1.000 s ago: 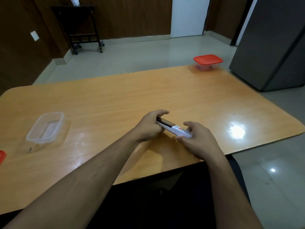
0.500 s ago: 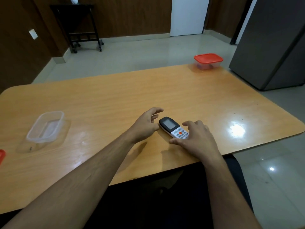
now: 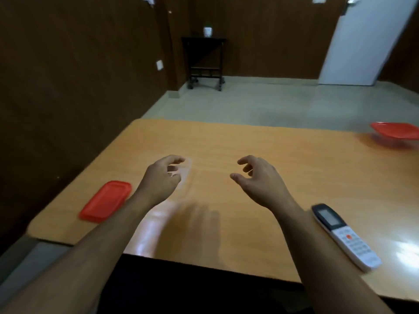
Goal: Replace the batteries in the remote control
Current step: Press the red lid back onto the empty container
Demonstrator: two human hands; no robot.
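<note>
While both hands hover over the table (image 3: pixel 283 155), fingers are half-curled and spread, gripping nothing: left hand (image 3: pixel 162 177) has its fingers (image 3: pixel 175 160) hooked inward, right hand (image 3: pixel 258 177) has thumb and fingers (image 3: pixel 246 160) apart in a loose claw. Palms face each other across a bare strip of tabletop, clearly apart. Just past the left fingertips there's a pale, motion-blurred smear on the wood; looks like a clear container (image 3: pixel 186 175) but too blurred to tell, and can't tell if the left hand touches it. Remote (image 3: pixel 344 235) lies flat on the table, button side up, just beside the right forearm on its outer side, near the table's front edge; dark screen end points away from the person, white keypad end with an orange button points toward them. Neither hand touches it. Battery cover side is face down, not visible. Red lid (image 3: pixel 105 201) lies flat near the table's left front corner, just outside the left forearm. Red-lidded container (image 3: pixel 395 134) sits at the table's far right, well apart from the hands. Beyond the table: dark rolling stand (image 3: pixel 205 62) against the wood-panelled wall, white door (image 3: pixel 362 41) to its right.
</note>
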